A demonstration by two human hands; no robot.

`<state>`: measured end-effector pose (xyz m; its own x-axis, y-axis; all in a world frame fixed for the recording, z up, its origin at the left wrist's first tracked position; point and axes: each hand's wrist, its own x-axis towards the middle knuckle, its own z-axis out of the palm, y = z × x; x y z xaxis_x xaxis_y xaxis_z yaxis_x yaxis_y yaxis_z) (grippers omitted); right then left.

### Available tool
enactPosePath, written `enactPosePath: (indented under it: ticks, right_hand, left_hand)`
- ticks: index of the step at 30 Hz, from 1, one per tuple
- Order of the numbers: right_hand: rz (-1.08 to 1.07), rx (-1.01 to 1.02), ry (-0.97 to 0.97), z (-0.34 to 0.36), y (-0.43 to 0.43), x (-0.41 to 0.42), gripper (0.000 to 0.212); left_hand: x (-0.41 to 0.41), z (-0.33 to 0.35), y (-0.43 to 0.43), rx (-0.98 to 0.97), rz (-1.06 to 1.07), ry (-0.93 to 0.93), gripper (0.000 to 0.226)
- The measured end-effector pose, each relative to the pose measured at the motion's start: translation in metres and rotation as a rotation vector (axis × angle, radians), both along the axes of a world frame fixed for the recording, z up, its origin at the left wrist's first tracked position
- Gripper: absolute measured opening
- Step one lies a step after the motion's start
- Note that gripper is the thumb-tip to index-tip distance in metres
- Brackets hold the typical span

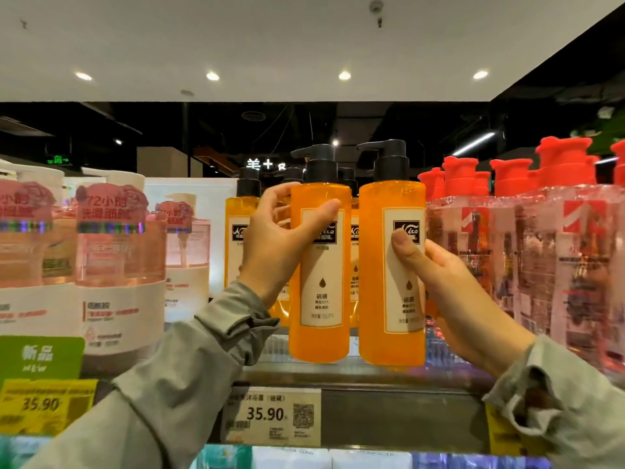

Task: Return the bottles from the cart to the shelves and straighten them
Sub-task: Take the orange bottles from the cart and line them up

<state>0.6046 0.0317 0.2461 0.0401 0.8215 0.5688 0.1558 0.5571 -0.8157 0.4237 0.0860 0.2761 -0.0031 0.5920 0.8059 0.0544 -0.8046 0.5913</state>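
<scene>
Two orange pump bottles with black pumps and cream labels stand upright side by side at the front of the top shelf. My left hand grips the left orange bottle around its upper body, thumb across the label. My right hand holds the right orange bottle from its right side, thumb pressed on the label. More orange bottles of the same kind stand behind them, partly hidden.
Pink and white pump bottles fill the shelf to the left. Clear bottles with red caps crowd the right. Price tags reading 35.90 hang on the shelf edge. Boxed goods sit on the shelf below.
</scene>
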Motion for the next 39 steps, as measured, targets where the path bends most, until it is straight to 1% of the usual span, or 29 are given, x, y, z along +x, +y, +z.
enactPosePath:
  ticks: [2, 4, 6, 7, 9, 12, 16, 18, 21, 22, 23, 25, 26, 27, 32, 37, 39]
  right_hand:
    - [0.011, 0.011, -0.017, 0.0, -0.002, 0.001, 0.058]
    - [-0.003, 0.036, -0.057, 0.0, -0.003, 0.002, 0.055]
    - [-0.035, 0.063, -0.106, 0.0, -0.004, 0.003, 0.054]
    - [-0.052, 0.074, -0.124, 0.0, -0.004, 0.003, 0.055]
    - [-0.112, 0.12, -0.163, 0.0, -0.005, 0.004, 0.056]
    - [-0.215, 0.206, -0.209, -0.001, -0.007, 0.008, 0.055]
    - [-0.304, 0.245, -0.256, -0.001, -0.013, 0.016, 0.054]
    - [-0.314, 0.248, -0.27, 0.0, -0.015, 0.018, 0.053]
    - [-0.316, 0.23, -0.311, -0.002, -0.017, 0.017, 0.051]
    - [-0.337, 0.22, -0.355, -0.004, -0.019, 0.016, 0.053]
    - [-0.383, 0.219, -0.423, -0.007, -0.02, 0.016, 0.061]
    - [-0.516, 0.267, -0.559, -0.014, -0.023, 0.016, 0.091]
    - [-0.557, 0.302, -0.593, -0.016, -0.025, 0.017, 0.103]
    - [-0.567, 0.328, -0.601, -0.017, -0.028, 0.017, 0.108]
    - [-0.553, 0.324, -0.616, -0.014, -0.028, 0.016, 0.112]
    - [-0.7, 0.305, -0.798, -0.009, -0.015, 0.013, 0.115]
    - [-0.763, 0.301, -0.866, -0.008, -0.011, 0.013, 0.112]
  left_hand:
    - [-0.003, -0.006, -0.001, -0.007, -0.013, 0.086, 0.078]
    - [-0.007, -0.014, -0.004, -0.035, -0.002, 0.234, 0.092]
    - [-0.012, -0.02, -0.006, -0.075, 0.033, 0.358, 0.09]
    - [-0.014, -0.021, -0.007, -0.098, 0.041, 0.388, 0.09]
    - [-0.019, -0.019, -0.008, -0.142, 0.03, 0.415, 0.092]
    - [-0.021, -0.017, -0.009, -0.162, -0.028, 0.425, 0.084]
    - [-0.021, -0.018, -0.006, -0.165, -0.061, 0.425, 0.089]
    - [-0.018, -0.019, -0.006, -0.159, -0.068, 0.431, 0.085]
    - [-0.015, -0.019, -0.008, -0.166, -0.135, 0.437, 0.074]
    - [-0.014, -0.018, -0.009, -0.174, -0.148, 0.447, 0.071]
    - [-0.014, -0.017, -0.009, -0.181, -0.149, 0.468, 0.07]
    - [-0.015, -0.012, -0.008, -0.19, -0.142, 0.526, 0.065]
    - [-0.015, -0.009, -0.007, -0.193, -0.137, 0.558, 0.062]
    - [-0.015, -0.007, -0.006, -0.196, -0.131, 0.585, 0.062]
    - [-0.005, -0.003, -0.004, -0.222, -0.108, 0.614, 0.07]
    - [0.006, 0.001, 0.006, -0.233, -0.004, 0.722, 0.095]
    - [0.011, 0.0, 0.011, -0.236, 0.03, 0.733, 0.096]
